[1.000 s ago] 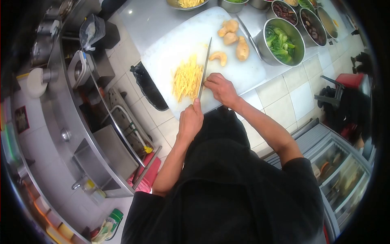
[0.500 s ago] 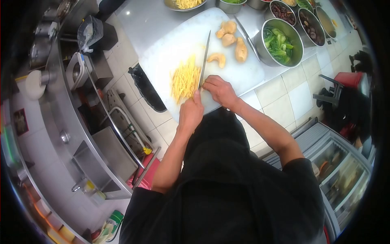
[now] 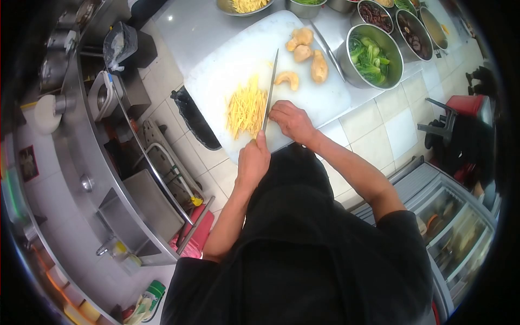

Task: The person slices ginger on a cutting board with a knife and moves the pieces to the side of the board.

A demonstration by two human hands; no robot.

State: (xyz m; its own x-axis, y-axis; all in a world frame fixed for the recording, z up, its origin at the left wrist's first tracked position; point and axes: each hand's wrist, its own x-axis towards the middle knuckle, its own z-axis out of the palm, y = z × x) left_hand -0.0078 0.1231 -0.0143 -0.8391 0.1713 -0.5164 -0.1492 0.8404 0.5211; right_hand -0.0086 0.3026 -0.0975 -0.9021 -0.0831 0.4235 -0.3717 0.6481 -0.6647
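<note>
My left hand [image 3: 253, 162] is closed round the handle of a long kitchen knife [image 3: 271, 89], its blade pointing away from me over the white cutting board [image 3: 216, 70]. Beside the blade, on its right, my right hand [image 3: 293, 122] rests on the board with curled fingertips close to the steel; whatever lies under them is hidden. A heap of thin yellow shreds [image 3: 246, 111], which look like ginger, lies left of the blade. Several peeled ginger pieces [image 3: 319, 67] sit farther up the board, with a curved ginger piece [image 3: 287, 80] nearer the knife.
A second knife [image 3: 327, 51] lies along the board's right edge. Next to it stands a metal pot of leafy greens [image 3: 374, 59], with several other metal containers behind. A bowl of yellow shreds [image 3: 246, 6] is at the far edge. A black-lined bin [image 3: 195, 122] stands below the board's left side.
The knife and my left hand have drawn back a little toward my body. My right hand stays in nearly the same place beside the blade.
</note>
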